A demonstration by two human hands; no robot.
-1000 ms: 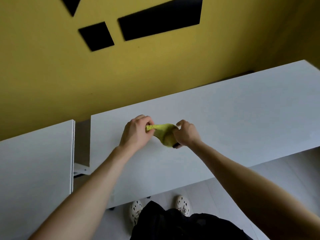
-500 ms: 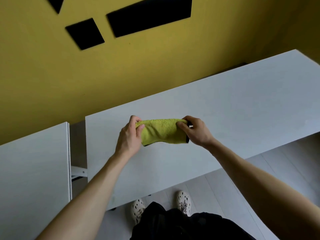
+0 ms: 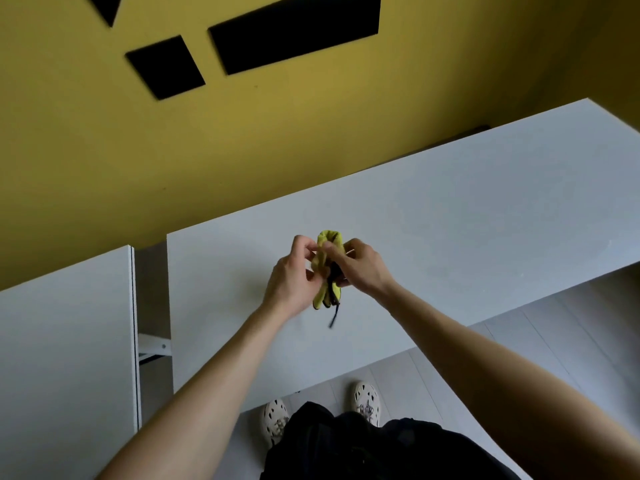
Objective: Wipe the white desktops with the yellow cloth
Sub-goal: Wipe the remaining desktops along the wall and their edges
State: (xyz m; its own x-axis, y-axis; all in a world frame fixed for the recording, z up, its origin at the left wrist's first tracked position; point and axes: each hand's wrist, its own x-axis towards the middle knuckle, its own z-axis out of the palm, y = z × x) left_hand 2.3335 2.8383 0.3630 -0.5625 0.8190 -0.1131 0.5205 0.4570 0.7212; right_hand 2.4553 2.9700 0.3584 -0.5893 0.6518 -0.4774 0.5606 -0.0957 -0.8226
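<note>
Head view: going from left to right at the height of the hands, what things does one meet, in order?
Left desktop → gap between the desks → left hand → yellow cloth → right hand. The right desktop lies under both hands, so it has no single place.

my cloth [image 3: 325, 268] is fuzzy yellow terry with dark trim; the tabletop [image 3: 450, 244] smooth matt white; the wall [image 3: 242, 140] matt yellow.
</note>
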